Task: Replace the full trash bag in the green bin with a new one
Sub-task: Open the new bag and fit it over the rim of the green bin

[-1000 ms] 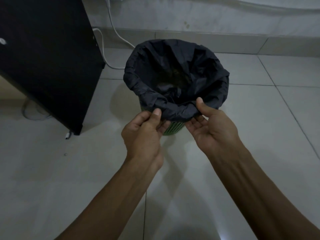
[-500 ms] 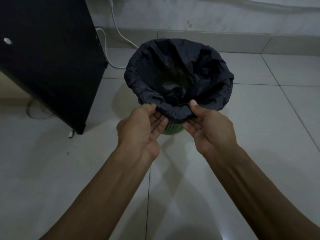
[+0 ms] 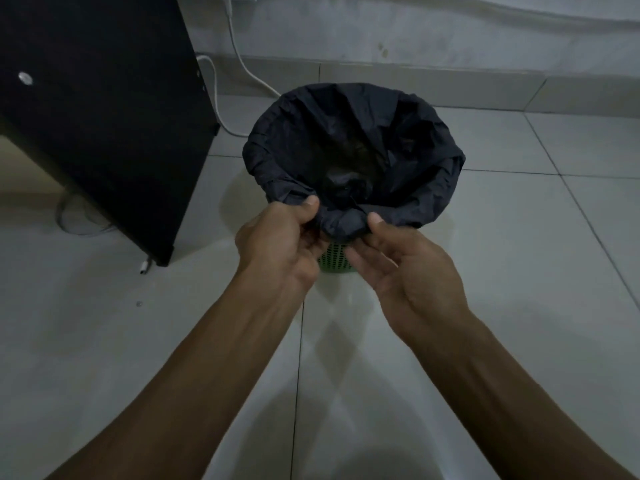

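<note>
A black trash bag [image 3: 353,147] lines the small green perforated bin [image 3: 335,259], its edge folded out over the rim so only the bin's lower front shows. My left hand [image 3: 280,244] pinches the bag's near edge between thumb and curled fingers. My right hand [image 3: 405,268] holds the same bunched fold from the right, thumb on top and fingers underneath. Both hands meet at the front of the rim. The bag's inside is dark and what it holds cannot be made out.
A black cabinet [image 3: 104,109] stands on the tiled floor [image 3: 519,306] to the left of the bin. A white cable [image 3: 221,109] runs down the wall and along the floor behind it. The wall's skirting lies just beyond the bin.
Both hands have drawn closer together on the bag's near edge, bunching the fold between them. The left thumb now sits on top of the bag.
</note>
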